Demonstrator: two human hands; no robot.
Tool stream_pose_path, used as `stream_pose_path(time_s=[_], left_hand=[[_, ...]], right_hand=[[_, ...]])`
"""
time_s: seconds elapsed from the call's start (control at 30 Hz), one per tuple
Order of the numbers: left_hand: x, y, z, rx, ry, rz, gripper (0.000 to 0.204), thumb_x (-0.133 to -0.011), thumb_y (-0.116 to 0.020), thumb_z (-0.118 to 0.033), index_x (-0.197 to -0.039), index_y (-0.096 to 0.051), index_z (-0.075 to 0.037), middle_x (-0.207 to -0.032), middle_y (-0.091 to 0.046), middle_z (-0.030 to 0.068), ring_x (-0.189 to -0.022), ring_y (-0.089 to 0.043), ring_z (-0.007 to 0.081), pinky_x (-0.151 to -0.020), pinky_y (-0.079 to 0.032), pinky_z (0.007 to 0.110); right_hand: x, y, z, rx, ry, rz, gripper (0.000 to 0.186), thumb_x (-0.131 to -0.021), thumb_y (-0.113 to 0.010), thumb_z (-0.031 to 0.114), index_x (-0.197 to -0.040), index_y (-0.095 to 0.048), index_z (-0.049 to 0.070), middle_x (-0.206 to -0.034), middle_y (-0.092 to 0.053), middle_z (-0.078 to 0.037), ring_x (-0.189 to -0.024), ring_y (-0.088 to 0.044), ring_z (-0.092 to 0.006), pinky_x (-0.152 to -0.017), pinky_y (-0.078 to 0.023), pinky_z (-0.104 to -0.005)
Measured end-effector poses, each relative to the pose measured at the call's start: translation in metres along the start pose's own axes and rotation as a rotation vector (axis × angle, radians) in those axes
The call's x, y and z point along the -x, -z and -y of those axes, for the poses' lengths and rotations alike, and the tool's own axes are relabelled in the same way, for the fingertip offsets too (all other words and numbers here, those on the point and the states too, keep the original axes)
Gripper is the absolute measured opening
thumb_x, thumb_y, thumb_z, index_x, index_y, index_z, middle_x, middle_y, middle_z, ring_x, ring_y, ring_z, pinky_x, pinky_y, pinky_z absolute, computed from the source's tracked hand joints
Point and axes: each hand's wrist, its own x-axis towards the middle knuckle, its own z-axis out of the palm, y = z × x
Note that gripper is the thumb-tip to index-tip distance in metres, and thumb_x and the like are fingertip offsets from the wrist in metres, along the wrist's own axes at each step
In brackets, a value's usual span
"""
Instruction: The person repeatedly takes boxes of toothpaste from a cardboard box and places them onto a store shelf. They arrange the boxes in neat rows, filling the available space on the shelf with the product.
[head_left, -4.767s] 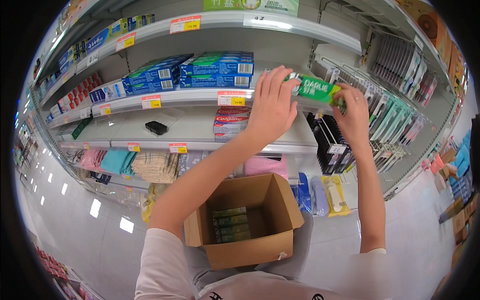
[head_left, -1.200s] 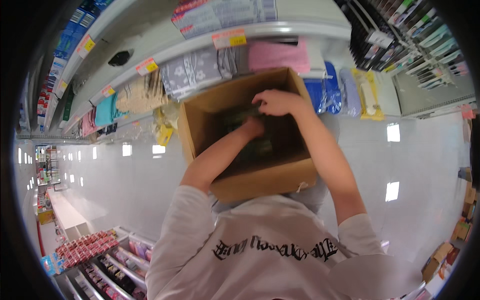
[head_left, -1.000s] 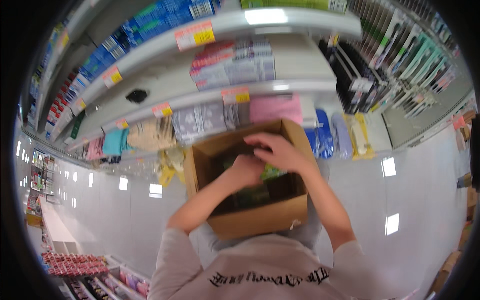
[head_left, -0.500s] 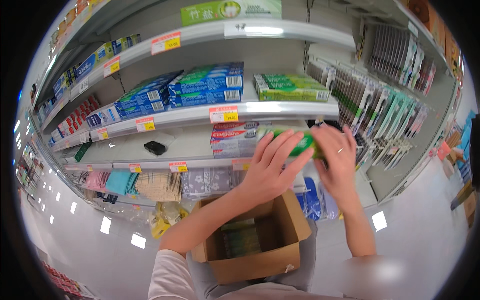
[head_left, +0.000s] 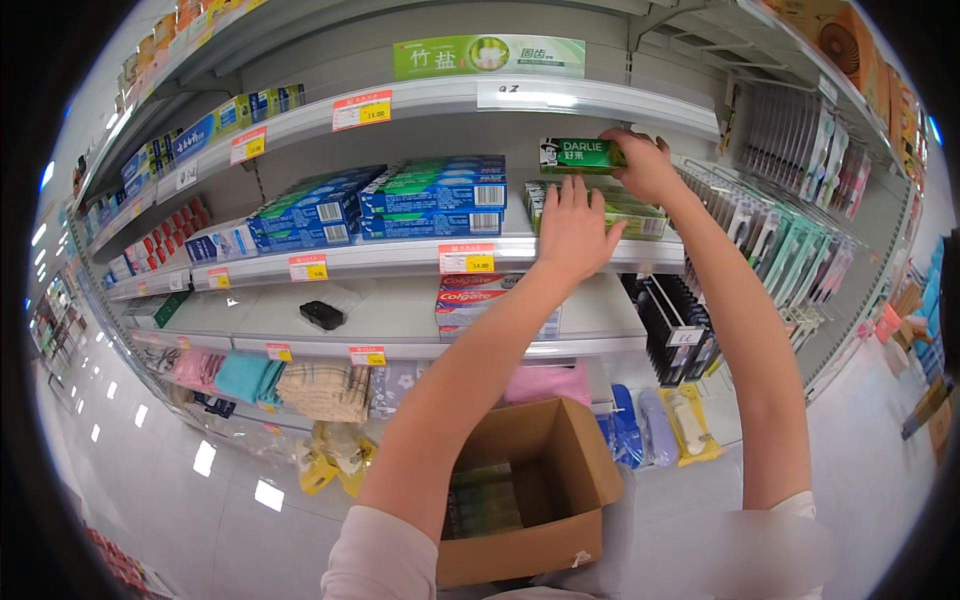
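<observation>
Holding green carton (head_left: pixel 578 155), hands (head_left: pixel 647 169) partly hiding it, also cartons below (head_left: pixel 640 222)

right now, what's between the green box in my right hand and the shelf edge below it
In the head view, green boxes lie there on the shelf, partly covered by the left hand; whether the held box touches them is unclear.
</observation>
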Motion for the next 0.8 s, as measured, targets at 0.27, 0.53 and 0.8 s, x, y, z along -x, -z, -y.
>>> stream_pose_path(time_s=[0.27,0.53,0.8], left_hand=[[0.000,0.000,-0.004,0.087,0.086,0.101,0.040,-0.089,-0.063,-0.042,-0.079,-0.066,-0.004,-0.077,-0.064,0.0129,-0.076,-0.062,0.0269,-0.077,-0.044,0.039],[0.003,-0.004,-0.003,0.087,0.089,0.073,0.040,-0.088,-0.064,-0.043,-0.083,-0.068,-0.003,-0.077,-0.063,0.0115,-0.077,-0.062,0.0264,-0.077,-0.044,0.040],[0.003,-0.006,-0.003,0.057,0.083,0.057,0.038,-0.086,-0.065,-0.041,-0.088,-0.070,-0.003,-0.077,-0.064,0.0099,-0.079,-0.062,0.0245,-0.079,-0.044,0.039]], right_hand=[[-0.051,-0.058,-0.003,-0.023,-0.160,0.159,0.061,-0.077,-0.062,0.002,-0.134,-0.053,0.023,-0.134,-0.060,-0.007,-0.129,-0.053,-0.0314,-0.106,-0.032,-0.0687],[-0.055,-0.082,-0.012,-0.260,-0.092,0.442,0.058,-0.087,-0.053,0.028,-0.142,-0.053,0.011,-0.142,-0.054,-0.020,-0.130,-0.051,-0.0389,-0.109,-0.041,-0.0426],[-0.065,-0.117,-0.036,0.118,0.114,0.565,0.048,-0.095,-0.049,0.028,-0.141,-0.052,0.014,-0.150,-0.046,-0.013,-0.132,-0.049,-0.0373,-0.111,-0.040,-0.0445]])
